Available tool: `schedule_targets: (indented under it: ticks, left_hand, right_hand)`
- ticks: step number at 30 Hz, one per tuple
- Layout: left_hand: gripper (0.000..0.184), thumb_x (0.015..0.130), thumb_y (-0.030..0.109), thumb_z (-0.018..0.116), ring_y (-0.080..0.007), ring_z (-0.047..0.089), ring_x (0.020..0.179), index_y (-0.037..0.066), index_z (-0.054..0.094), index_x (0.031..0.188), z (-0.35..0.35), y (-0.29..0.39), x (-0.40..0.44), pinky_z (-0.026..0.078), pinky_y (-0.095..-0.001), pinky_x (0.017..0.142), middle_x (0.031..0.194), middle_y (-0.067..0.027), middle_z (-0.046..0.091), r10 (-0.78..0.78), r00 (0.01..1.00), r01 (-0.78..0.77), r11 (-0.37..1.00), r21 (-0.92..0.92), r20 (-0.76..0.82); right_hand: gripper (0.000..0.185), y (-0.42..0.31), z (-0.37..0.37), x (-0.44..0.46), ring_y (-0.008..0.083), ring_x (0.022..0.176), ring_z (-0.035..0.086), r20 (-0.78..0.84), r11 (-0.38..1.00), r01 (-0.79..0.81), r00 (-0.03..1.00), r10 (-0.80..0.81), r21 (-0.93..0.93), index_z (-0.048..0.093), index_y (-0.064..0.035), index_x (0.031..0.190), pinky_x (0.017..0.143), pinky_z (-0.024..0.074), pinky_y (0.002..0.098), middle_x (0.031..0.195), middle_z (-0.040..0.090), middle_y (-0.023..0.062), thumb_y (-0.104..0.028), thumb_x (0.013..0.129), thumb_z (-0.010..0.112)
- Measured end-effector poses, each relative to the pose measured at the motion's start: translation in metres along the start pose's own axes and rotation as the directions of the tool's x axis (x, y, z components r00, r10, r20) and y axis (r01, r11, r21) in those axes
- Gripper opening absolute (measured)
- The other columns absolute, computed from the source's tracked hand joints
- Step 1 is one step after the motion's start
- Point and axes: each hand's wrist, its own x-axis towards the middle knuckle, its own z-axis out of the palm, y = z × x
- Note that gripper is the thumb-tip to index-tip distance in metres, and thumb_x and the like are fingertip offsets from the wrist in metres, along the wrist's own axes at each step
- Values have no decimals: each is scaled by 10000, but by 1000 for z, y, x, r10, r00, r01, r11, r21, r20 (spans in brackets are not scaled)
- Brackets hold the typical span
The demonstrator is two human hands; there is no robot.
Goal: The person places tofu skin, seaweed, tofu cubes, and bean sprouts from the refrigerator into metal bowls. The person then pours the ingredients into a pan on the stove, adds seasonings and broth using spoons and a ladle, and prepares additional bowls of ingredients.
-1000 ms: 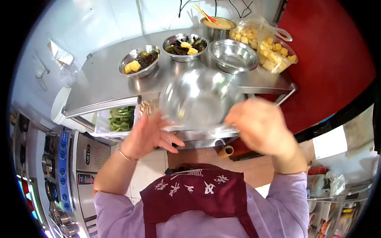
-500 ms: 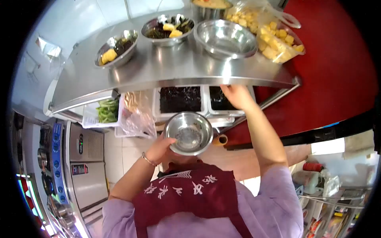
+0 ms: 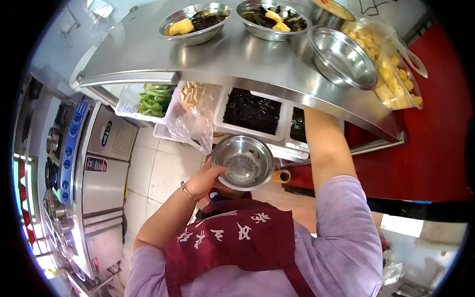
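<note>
An almost empty steel bowl [image 3: 242, 163] is held by its rim in my left hand [image 3: 204, 182], thumb over the edge, in front of the apron. My right forearm reaches under the steel table's edge beside a tray of dark strips [image 3: 298, 124]; the right hand itself is hidden beneath the tabletop. Left of that arm, a white tray [image 3: 218, 115] holds more dark strips [image 3: 252, 111]. On the steel table [image 3: 133, 44] stand two bowls with dark strips and yellow cubes [image 3: 195, 24] [image 3: 271, 20], plus an empty steel bowl [image 3: 342, 57].
Green leaves [image 3: 156, 99] fill a white basket at the left of the shelf, near a clear plastic bag [image 3: 193, 121]. Bagged yellow cubes [image 3: 396, 84] and a steel pot [image 3: 329, 14] stand at the right. A stove with blue knobs [image 3: 71, 143] is far left.
My left hand now holds the steel bowl low and steady, after both hands were near it. My right hand has gone from the table edge to beneath the tabletop. The view has shifted.
</note>
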Motion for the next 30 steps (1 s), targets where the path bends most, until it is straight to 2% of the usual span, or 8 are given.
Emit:
schedule_targets:
  ticks: [7, 12, 17, 19, 21, 24, 26, 30]
  left_hand:
    - [410, 876, 94, 444, -269, 607, 900, -26, 345, 1255, -18, -17, 20, 564, -427, 724, 1059, -161, 537, 61, 997, -62, 998, 19, 47]
    - [447, 882, 95, 430, -279, 608, 917, 4, 285, 1295, -10, -18, 46, 565, -467, 698, 1093, -177, 525, 69, 978, -82, 995, 61, 196]
    - [488, 879, 134, 453, -287, 640, 848, -15, 258, 1300, 18, 4, 69, 580, -398, 685, 1099, -197, 539, 31, 967, -34, 999, 8, 253]
    - [516, 855, 156, 494, -301, 630, 844, -40, 281, 1281, 33, 12, 84, 549, -355, 701, 1167, -199, 465, -39, 988, 37, 999, 16, 148]
    - [550, 854, 177, 496, -361, 636, 813, -34, 217, 1279, 47, 20, 103, 566, -377, 650, 1176, -225, 414, -16, 982, 11, 1000, 27, 190]
    - [549, 861, 161, 485, -385, 620, 907, -48, 198, 1280, 64, 30, 124, 560, -389, 748, 1193, -255, 461, -22, 977, 7, 998, 69, 211]
    - [520, 851, 172, 492, -381, 625, 875, -35, 226, 1246, 73, 27, 137, 557, -402, 730, 1157, -228, 434, -17, 979, 6, 999, 52, 201]
    - [462, 844, 157, 485, -384, 627, 855, -7, 260, 1212, 82, 23, 148, 550, -414, 726, 1145, -205, 433, -5, 973, 4, 1000, 5, 230]
  right_hand:
    - [222, 40, -43, 16, 212, 867, 569, -144, 932, -119, 974, 177, 342, 573, 3, 984, 727, 476, 334, 956, 600, 115, -184, 876, 523]
    - [221, 50, -26, -4, 203, 859, 566, -101, 911, -140, 976, 193, 387, 573, 1, 984, 723, 476, 329, 952, 596, 113, -185, 877, 520]
    - [221, 64, -40, -4, 193, 851, 563, -143, 842, -131, 961, 239, 523, 573, 0, 983, 718, 477, 323, 948, 592, 112, -186, 879, 516]
    - [221, 68, -46, -5, 189, 847, 561, -158, 815, -118, 956, 249, 567, 572, 0, 983, 716, 477, 321, 946, 591, 111, -187, 879, 515]
    - [221, 75, -38, -16, 185, 844, 560, -155, 785, -95, 959, 237, 612, 572, -1, 983, 714, 477, 318, 944, 589, 111, -187, 880, 514]
    - [220, 91, -15, -45, 179, 839, 558, -166, 711, 11, 975, 149, 703, 572, -2, 982, 711, 477, 315, 942, 587, 110, -188, 881, 512]
    - [220, 95, -4, -76, 175, 836, 557, -93, 670, 27, 994, 62, 742, 572, -2, 982, 709, 477, 312, 940, 585, 109, -188, 882, 511]
    - [117, 8, -55, -138, 153, 724, 585, 327, 673, -238, 945, -5, 700, 612, -40, 934, 666, 479, 277, 854, 636, 54, -76, 834, 564]
